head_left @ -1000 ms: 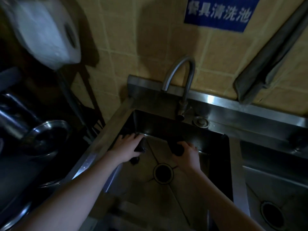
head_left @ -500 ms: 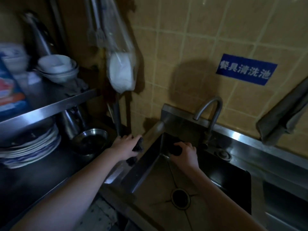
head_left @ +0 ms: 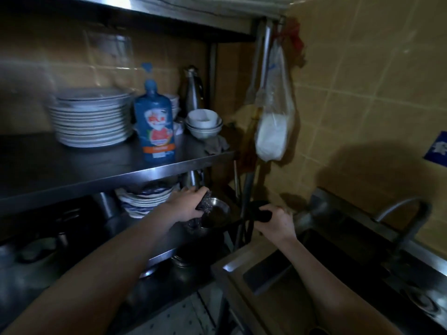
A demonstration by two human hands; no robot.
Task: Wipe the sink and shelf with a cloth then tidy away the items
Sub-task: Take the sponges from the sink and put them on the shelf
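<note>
Fingers of left hand [head_left: 183, 205] are curling round steel scourer [head_left: 204, 199], holding it over metal bowl [head_left: 217, 212] on lower shelf [head_left: 135, 229], probably for stowing there. Right hand [head_left: 275, 221] is clenching dark cloth [head_left: 262, 211] near rim of sink [head_left: 232, 264].

Steel shelf [head_left: 72, 165] with stacked plates [head_left: 92, 117], blue bottle [head_left: 154, 126] and nested bowls [head_left: 204, 124]

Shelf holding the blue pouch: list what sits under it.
A stack of blue-patterned plates, a metal bowl, and the left hand gripping a scouring pad at that bowl's rim. The shelf edge covers the plates' top, and further left is too dark to tell.
</note>
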